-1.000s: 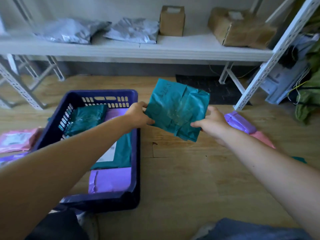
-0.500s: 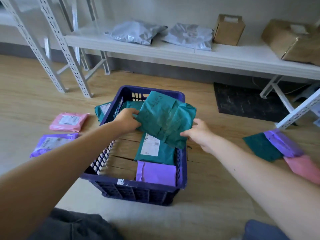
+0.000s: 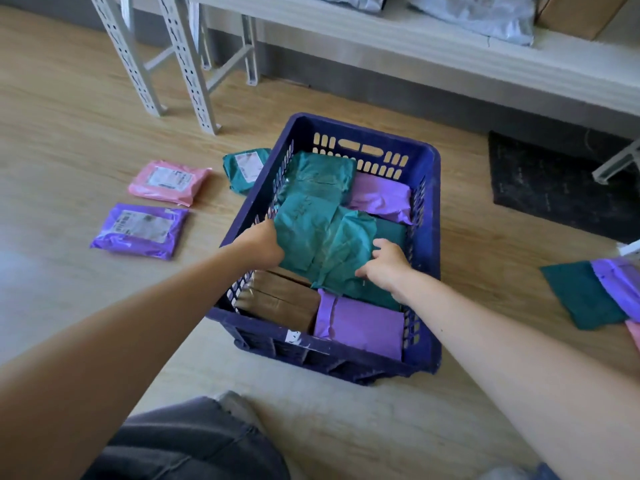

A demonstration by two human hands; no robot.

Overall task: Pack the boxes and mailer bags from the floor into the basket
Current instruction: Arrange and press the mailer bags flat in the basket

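Note:
A dark blue plastic basket (image 3: 427, 237) stands on the wooden floor. Inside lie a brown box (image 3: 280, 299), purple mailer bags (image 3: 363, 327) and teal ones (image 3: 317, 174). Both hands hold a crumpled teal mailer bag (image 3: 322, 237) low inside the basket, over the other parcels. My left hand (image 3: 259, 245) grips its left edge; my right hand (image 3: 384, 263) pinches its right side. On the floor to the left lie a pink bag (image 3: 168, 181), a purple bag (image 3: 142, 230) and a teal bag (image 3: 242, 168). More bags (image 3: 595, 292) lie at the right.
White metal shelf legs (image 3: 188, 64) stand on the floor behind the left bags. A low white shelf (image 3: 450, 53) carries grey mailers (image 3: 481, 15) and a cardboard box (image 3: 575, 12). A dark mat (image 3: 554, 188) lies at the back right. My knees show at the bottom edge.
Both hands carried the teal bag leftward from above the floor to over the basket and lowered it inside. The camera swung left and down with them.

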